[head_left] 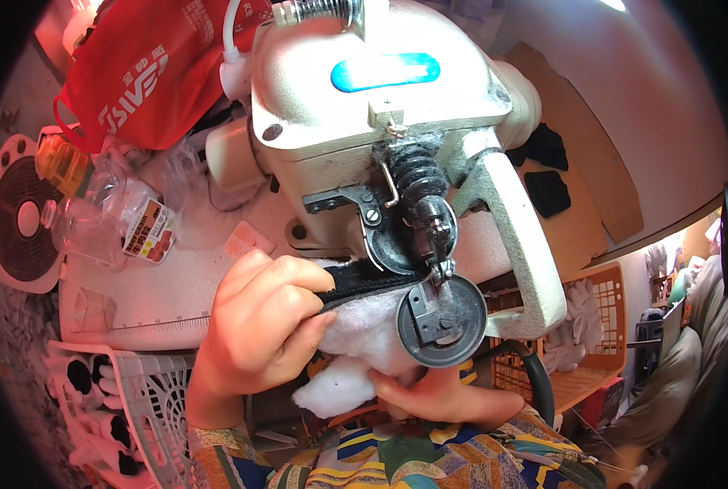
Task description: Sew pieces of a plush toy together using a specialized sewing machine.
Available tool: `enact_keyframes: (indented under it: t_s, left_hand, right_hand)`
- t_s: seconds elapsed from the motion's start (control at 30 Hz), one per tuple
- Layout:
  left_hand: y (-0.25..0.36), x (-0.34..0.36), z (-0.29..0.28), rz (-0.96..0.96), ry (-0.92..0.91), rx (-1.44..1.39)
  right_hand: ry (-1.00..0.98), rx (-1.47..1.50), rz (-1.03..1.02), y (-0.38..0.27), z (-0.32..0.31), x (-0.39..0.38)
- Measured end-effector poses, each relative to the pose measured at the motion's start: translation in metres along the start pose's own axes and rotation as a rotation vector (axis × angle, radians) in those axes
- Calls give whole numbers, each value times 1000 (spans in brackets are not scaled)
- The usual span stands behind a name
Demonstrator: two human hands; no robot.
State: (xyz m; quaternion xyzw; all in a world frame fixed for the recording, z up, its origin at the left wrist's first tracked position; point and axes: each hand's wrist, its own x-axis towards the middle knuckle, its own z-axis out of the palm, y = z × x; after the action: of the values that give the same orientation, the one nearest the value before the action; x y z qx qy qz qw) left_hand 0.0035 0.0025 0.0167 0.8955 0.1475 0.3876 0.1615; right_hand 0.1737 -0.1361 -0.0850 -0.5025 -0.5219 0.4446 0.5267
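A cream industrial sewing machine (307,90) with two black toothed discs (441,322) fills the centre. My left hand (262,326), fingers curled, pinches a black fabric strip (356,281) layered on a white fluffy piece (360,318) at the left of the discs. Lower down, my right hand (421,399) grips the hanging part of the white piece from below, partly hidden by it and the lower disc. The fabric runs in between the discs.
Around are a red bag (152,49), a fan (21,220), a plastic bottle (91,228), a white basket (144,383) of black-and-white pieces, an orange basket (608,342) with white pieces, black pieces (547,191) on cardboard and the table's ruler edge (136,326).
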Motion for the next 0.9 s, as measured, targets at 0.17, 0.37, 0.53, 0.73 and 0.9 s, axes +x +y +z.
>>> enact_keyframes:
  t_s: [0.17, 0.37, 0.53, 0.73, 0.9]
  left_hand:
    - [-1, -5, 6, 49, 79, 54]
    - [0, -5, 14, 73, 114, 92]
    - [9, 5, 24, 96, 77, 117]
    - [20, 10, 35, 34, 156, 133]
    - [25, 12, 24, -62, 61, 53]
  right_hand:
    - [-25, -2, -29, 0, 1, 2]
    - [45, 22, 25, -15, -2, 6]
    - [159, 120, 17, -21, -3, 7]
    - [21, -81, 89, -24, -16, 6]
    - [-281, -32, 300, -33, -31, 17]
